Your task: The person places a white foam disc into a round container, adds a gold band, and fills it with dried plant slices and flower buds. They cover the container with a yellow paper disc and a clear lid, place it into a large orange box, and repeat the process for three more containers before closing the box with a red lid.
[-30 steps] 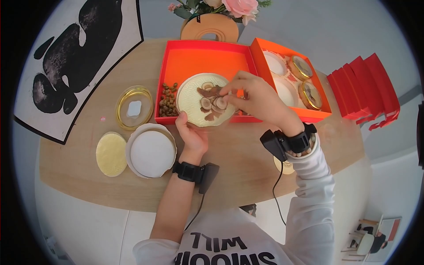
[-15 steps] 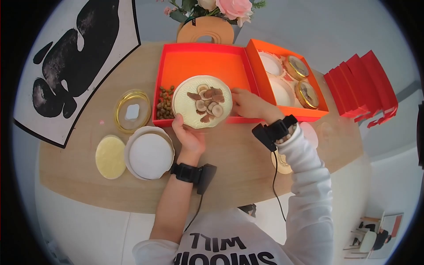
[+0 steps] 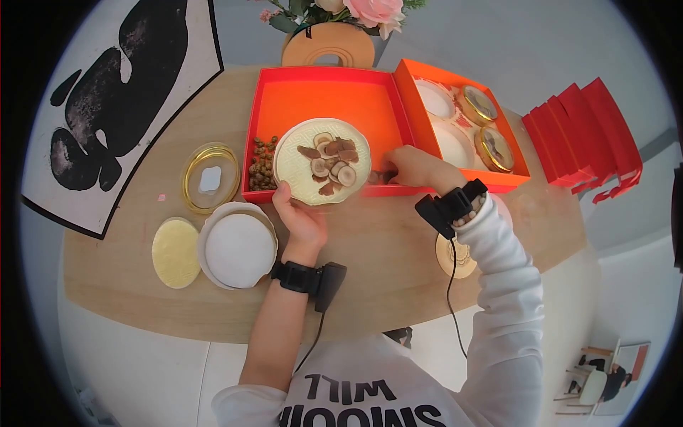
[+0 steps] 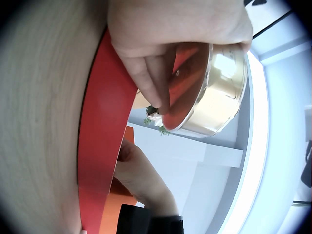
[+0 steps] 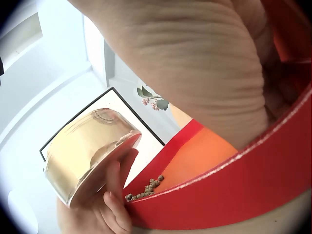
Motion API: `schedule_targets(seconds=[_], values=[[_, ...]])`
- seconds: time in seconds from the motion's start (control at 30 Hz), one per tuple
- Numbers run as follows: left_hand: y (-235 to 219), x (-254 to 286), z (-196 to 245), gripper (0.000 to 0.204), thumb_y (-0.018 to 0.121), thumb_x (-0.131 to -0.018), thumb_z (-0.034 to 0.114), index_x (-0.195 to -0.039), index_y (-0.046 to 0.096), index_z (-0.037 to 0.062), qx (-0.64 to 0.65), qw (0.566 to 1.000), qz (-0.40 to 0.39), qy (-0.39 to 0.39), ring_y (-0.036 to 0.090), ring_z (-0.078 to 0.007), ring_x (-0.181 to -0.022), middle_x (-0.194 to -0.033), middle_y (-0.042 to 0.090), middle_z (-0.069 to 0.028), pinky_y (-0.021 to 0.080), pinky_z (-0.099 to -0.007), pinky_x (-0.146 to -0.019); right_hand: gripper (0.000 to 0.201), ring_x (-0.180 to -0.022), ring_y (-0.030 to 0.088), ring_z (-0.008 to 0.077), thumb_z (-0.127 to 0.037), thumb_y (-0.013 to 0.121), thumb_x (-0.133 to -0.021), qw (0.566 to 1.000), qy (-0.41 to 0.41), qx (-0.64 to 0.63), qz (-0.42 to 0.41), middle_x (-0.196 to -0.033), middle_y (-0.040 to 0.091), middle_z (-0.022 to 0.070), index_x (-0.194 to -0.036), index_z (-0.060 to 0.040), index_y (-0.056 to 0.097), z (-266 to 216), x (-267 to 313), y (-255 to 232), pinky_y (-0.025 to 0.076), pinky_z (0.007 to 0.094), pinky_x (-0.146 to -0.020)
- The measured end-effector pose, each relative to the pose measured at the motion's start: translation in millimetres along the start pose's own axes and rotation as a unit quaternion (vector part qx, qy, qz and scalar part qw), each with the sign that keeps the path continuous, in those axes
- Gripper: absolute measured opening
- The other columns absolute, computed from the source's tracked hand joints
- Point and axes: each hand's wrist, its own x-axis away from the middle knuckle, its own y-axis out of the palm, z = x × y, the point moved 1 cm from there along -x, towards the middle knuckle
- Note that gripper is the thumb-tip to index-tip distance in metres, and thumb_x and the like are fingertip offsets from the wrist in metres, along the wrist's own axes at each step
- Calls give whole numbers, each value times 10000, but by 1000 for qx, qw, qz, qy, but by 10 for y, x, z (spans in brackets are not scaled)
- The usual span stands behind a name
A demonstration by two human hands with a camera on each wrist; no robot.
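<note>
My left hand (image 3: 302, 222) holds up a round clear tub (image 4: 222, 92) from beneath, its thumb at the near rim. On the tub's cream, patterned top (image 3: 292, 167) lie several brown and pale dried slices (image 3: 331, 151). The tub hangs over the front of a red box (image 3: 327, 92) with an orange inside. My right hand (image 3: 423, 169) reaches down into the box's front right part, beside dark brown pieces (image 3: 376, 176). Its fingertips are hidden, so I cannot tell whether they pinch a piece. Small round dried buds (image 3: 262, 165) fill the box's front left corner.
Left of the box are a gold-rimmed clear lid (image 3: 229, 188), a yellow disc (image 3: 176, 252) and a white round container (image 3: 206, 249). At right, an orange box (image 3: 518, 160) holds gold-rimmed jars (image 3: 494, 149); red boxes (image 3: 569, 139) stand beyond. Flowers (image 3: 373, 14) stand behind.
My right hand has moved from the slices on the tub, right and down into the red box. My left hand keeps holding the tub, almost still.
</note>
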Motion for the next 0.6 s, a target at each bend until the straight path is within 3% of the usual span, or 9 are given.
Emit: schedule_targets(seconds=[0.13,0.23,0.33,0.53,0.6], values=[[1,14,12,617,445,-787,469,-1262,360,86,-3,1000,1,-8,385,-206,-1171,-1277,405,-70,312,-358,-960,227,-752,583,327,-174,658,-652,1000,8,12,-6,-768,603,190,-809,-13,630,-31,-4,-50,462,370,-639],[-14,3,7,617,446,-786,470,-1260,361,84,-3,1000,-1,-11,386,-204,-1170,-1276,406,-71,313,-355,-960,192,-725,606,252,-101,618,-684,999,28,-2,-31,-784,628,145,-836,17,612,-64,21,-132,465,325,-644],[-27,-3,3,617,445,-787,469,-1258,362,80,-6,1000,-5,-7,389,-203,-1167,-1274,409,-72,310,-353,-962,194,-723,607,229,-114,613,-699,999,44,-29,-8,-773,633,122,-846,12,620,26,11,-146,466,312,-643],[-14,12,11,604,438,-795,459,-1254,365,72,-9,1000,-5,-13,396,-203,-1159,-1262,419,-77,303,-354,-964,173,-707,599,163,-115,604,-738,993,65,-8,95,-775,636,93,-846,19,616,-380,281,-521,464,255,-650],[-19,7,8,596,435,-799,452,-1249,369,67,-10,1000,-8,-15,398,-203,-1155,-1256,425,-79,304,-355,-964,166,-661,575,183,-150,612,-734,971,-31,-119,207,-709,607,104,-791,5,624,-259,204,-530,448,273,-607]])
